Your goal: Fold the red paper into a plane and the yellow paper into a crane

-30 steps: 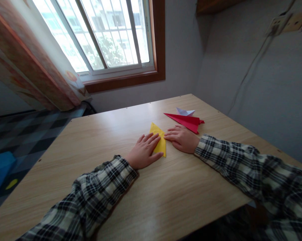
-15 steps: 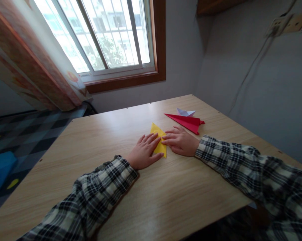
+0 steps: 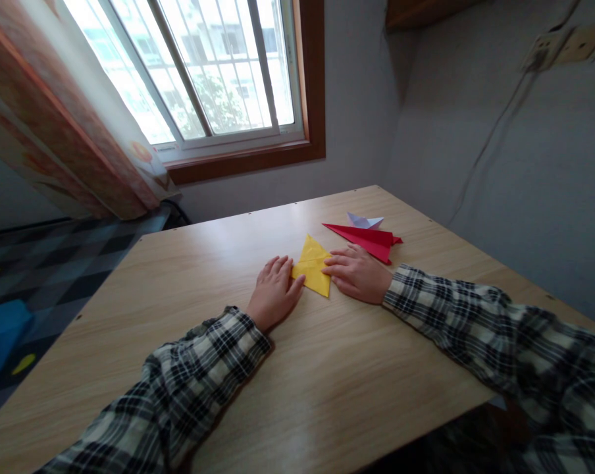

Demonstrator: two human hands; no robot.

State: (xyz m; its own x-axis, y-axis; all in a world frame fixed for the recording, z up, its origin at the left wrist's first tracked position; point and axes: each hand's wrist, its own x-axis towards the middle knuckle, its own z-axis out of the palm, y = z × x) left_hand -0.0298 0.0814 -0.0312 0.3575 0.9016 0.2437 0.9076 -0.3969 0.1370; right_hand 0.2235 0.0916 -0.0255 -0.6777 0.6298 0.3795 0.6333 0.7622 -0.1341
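A folded piece of yellow paper (image 3: 313,264) lies on the wooden table, pointed at its far end and with a crease across its middle. At its left corner rests my left hand (image 3: 275,289), fingers stretched forward and thumb touching the paper. From the other side my right hand (image 3: 359,271) lies low on the tabletop, its outstretched fingertips against the paper's right edge. Just beyond the right hand is a red folded paper plane (image 3: 369,238). Behind that stands a small white paper boat (image 3: 365,221).
The light wooden table (image 3: 189,270) fills the middle, its far corner near the walls. A barred window (image 3: 218,72) and a curtain (image 3: 75,112) are at the back left. Left of the table, a blue object (image 3: 4,336) sits on a checked cloth (image 3: 45,270). A cable (image 3: 490,145) hangs from the wall socket.
My left hand has slid left off the yellow paper to its corner, so more of the paper shows. The paper has shifted slightly away from me. My right hand has barely moved.
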